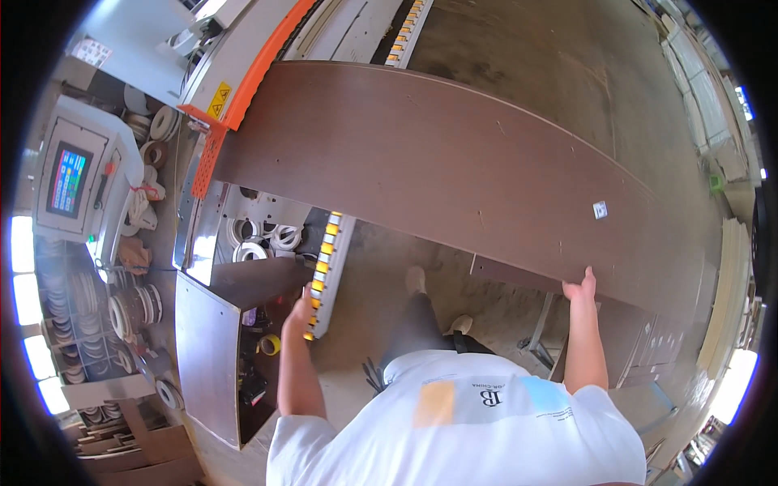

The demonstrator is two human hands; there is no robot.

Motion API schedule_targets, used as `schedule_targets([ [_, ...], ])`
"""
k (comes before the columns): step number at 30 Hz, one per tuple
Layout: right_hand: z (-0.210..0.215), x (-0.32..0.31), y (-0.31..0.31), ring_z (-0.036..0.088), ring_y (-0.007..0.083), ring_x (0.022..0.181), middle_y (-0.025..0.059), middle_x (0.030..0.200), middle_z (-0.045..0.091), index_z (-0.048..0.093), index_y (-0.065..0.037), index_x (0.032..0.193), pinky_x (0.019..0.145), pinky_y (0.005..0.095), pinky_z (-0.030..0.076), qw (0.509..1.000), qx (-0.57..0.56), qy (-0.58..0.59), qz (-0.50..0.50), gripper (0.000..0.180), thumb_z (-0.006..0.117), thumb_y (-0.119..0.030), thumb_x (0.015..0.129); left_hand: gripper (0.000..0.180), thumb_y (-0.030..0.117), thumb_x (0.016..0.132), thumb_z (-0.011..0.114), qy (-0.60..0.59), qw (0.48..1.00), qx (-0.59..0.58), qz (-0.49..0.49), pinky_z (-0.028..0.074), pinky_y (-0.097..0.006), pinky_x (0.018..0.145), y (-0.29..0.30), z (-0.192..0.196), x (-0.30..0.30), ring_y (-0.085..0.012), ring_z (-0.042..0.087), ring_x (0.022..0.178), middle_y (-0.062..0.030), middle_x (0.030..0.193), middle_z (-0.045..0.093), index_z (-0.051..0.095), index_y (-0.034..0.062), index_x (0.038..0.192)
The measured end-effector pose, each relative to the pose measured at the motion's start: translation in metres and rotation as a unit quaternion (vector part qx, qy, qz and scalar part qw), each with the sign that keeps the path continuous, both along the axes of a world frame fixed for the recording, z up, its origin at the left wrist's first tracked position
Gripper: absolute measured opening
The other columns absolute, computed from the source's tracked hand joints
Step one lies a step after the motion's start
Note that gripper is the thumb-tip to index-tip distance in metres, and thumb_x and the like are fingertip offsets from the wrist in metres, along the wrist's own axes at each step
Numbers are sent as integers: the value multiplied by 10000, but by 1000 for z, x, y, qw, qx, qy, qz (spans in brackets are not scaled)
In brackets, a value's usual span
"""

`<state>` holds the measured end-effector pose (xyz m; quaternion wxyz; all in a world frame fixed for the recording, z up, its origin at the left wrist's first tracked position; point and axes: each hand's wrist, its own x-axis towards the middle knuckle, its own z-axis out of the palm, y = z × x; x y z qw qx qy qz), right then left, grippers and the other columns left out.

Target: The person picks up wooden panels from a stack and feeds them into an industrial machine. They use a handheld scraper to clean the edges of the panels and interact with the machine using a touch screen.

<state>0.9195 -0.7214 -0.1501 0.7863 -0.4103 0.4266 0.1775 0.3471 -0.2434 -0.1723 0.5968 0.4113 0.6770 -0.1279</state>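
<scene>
A long brown panel (421, 154) lies across the machine, its left end under the orange guard (243, 105) and its right end reaching far to my right. My right hand (580, 287) is at the panel's near edge, gripping it, with some fingers hidden. A small white label (600, 211) sits on the panel near that hand. My left hand (300, 309) is low beside the near end of a rail with yellow rollers (324, 267); its fingers are too small to make out, and whether it touches the rail I cannot tell.
An open-fronted wooden box (209, 348) with a yellow tape roll (269, 345) inside stands left of me. Behind it are a control screen (70, 180) and several edging coils (134, 312). More brown panels (656, 340) lie at the right, near a metal stand (539, 336).
</scene>
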Motion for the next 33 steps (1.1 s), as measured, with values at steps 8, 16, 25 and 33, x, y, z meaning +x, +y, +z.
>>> schedule_targets([
  [8, -34, 44, 26, 597, 224, 1205, 49, 1385, 589, 569, -104, 1337, 1011, 393, 474, 992, -107, -65, 20, 455, 598, -420, 1011, 841, 718, 972, 361, -5, 1000, -7, -20, 471, -378, 950, -118, -5, 68, -240, 602, 1032, -117, 1172, 659, 596, 0, 1342],
  [16, -49, -61, -11, 642, 163, 736, 41, 929, 701, 626, -78, 1146, 603, 313, 499, 863, -218, -138, 435, 376, 578, -424, 1008, 288, 154, 957, 593, -129, 811, 543, -175, 482, -404, 922, -113, 32, 129, -316, 589, 1073, -166, 1114, 636, 622, 2, 1200],
  [25, -74, -330, -170, 711, 178, 793, 71, 919, 746, 699, -71, 1064, 694, 341, 563, 684, -345, 30, 642, 367, 566, -402, 976, 537, 279, 924, 685, -275, 820, 241, -440, 495, -361, 978, -145, -59, 353, -274, 652, 1117, -167, 1237, 664, 543, -29, 1340],
  [33, -23, -488, -215, 694, 204, 804, 118, 1059, 728, 632, -62, 1182, 660, 367, 563, 918, -309, 161, 191, 401, 565, -408, 991, 677, 268, 890, 776, -229, 934, 73, -265, 452, -400, 1046, -182, -164, 442, -299, 567, 1217, -178, 1383, 565, 472, -104, 1367],
])
